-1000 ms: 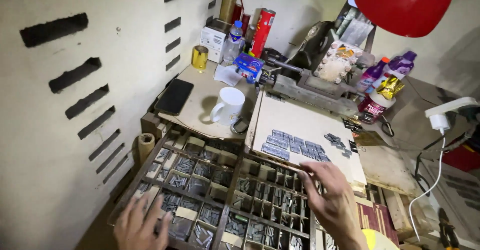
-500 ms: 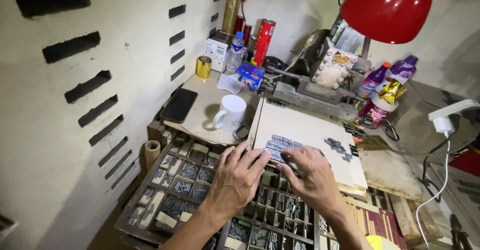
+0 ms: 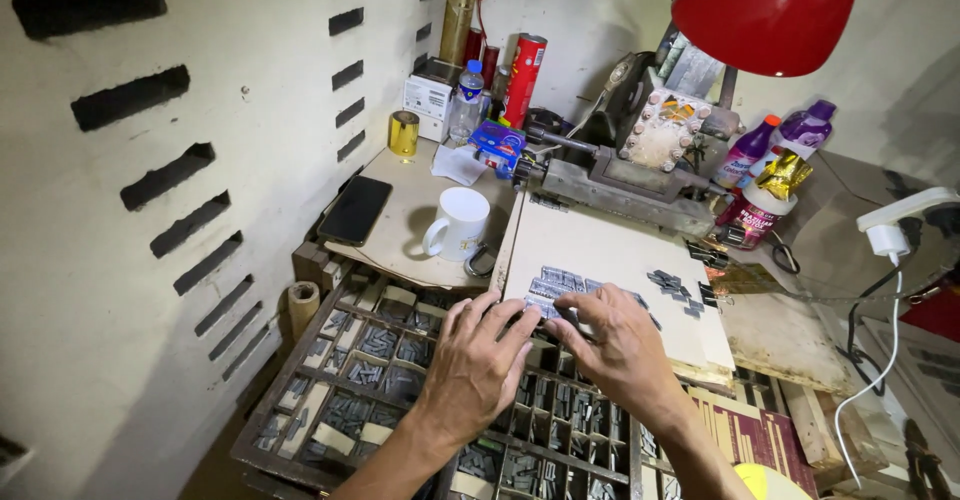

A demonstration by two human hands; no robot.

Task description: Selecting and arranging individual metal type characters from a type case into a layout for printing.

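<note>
Cluttered tabletop [image 3: 400, 235] under a red lamp [image 3: 765, 15]: both hands, left [image 3: 478, 365] and right [image 3: 618, 345], press narrow fingers against metal type [image 3: 560, 285] on a board [image 3: 610, 260], squaring the block above the type case [image 3: 370, 380].

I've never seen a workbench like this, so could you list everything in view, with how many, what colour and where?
Type case: one, dark wood, many compartments of grey metal type, bottom centre.
Board: one, pale, tilted, above the case.
Set type: one grey block on the board, at the fingertips.
Loose type: a small grey cluster, right on the board.
Mug: one, white, left of the board.
Phone: one, black, left of the mug.
Lamp shade: one, red, top right.
Water bottle: one, clear, blue cap, back.
Tall can: one, red, back.
Left hand: fingertips at the set type.
Right hand: fingertips on the set type.
</note>
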